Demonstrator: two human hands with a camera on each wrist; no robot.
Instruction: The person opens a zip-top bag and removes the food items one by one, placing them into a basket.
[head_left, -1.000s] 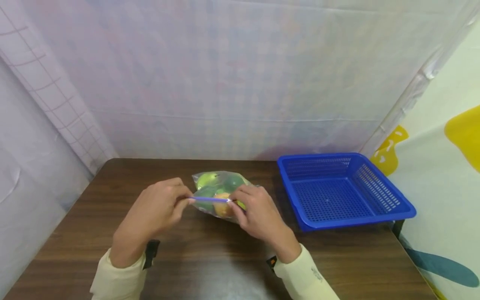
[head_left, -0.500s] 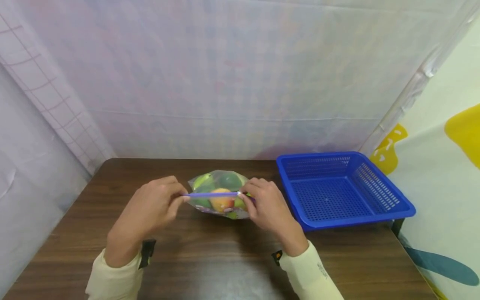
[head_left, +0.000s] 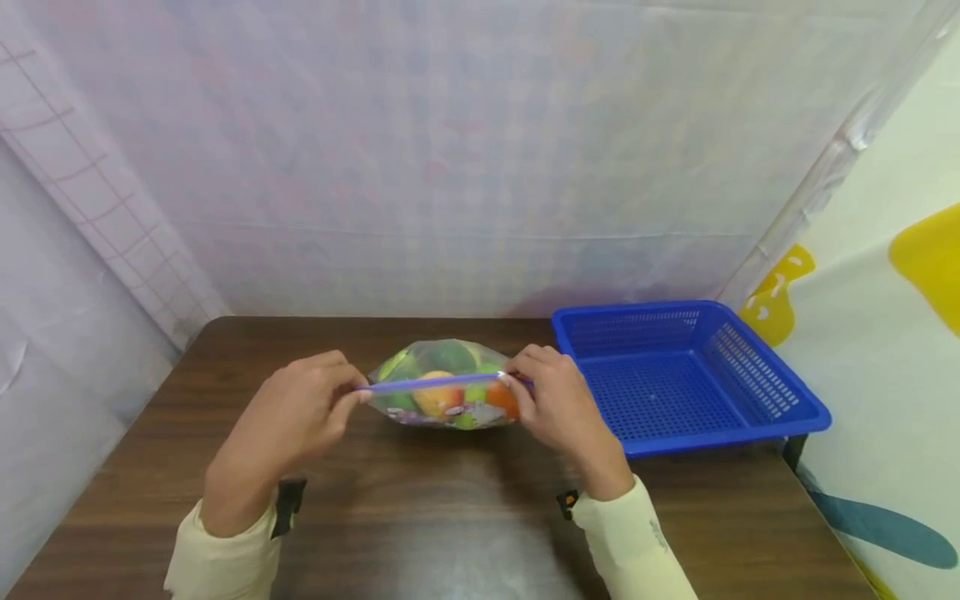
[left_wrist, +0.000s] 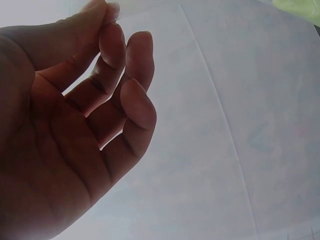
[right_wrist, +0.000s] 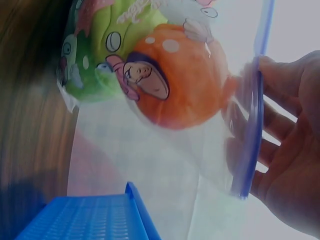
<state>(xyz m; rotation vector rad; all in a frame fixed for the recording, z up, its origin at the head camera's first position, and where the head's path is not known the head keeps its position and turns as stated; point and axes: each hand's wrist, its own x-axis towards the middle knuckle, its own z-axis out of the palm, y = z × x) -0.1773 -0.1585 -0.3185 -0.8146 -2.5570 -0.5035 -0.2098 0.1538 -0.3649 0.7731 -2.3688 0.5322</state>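
Observation:
A clear zip bag [head_left: 480, 414] with printed cartoon figures hangs between the hands over the table, holding several green, yellow-red and orange fruits. Along its top runs a purple zip strip [head_left: 420, 384]. The left hand [head_left: 288, 417] pinches the strip's left end between thumb and forefinger; in the left wrist view the other fingers [left_wrist: 140, 107] curl loosely. Near the strip's right end, the right hand [head_left: 562, 408] pinches the small white slider [head_left: 501, 376]. Seen from the right wrist, an orange fruit [right_wrist: 200, 75] lies close below the strip, and the strip's end extends past the thumb.
A blue plastic basket [head_left: 727, 435] with slotted walls stands at the right of the brown wooden table [head_left: 420, 517], just beyond the right hand. Pale patterned cloth [head_left: 450, 167] hangs behind the table and at both sides.
The right hand has slid rightward along the strip with the slider, from mid-bag to near the right end. The left hand has shifted slightly left, and the strip is now stretched longer between them.

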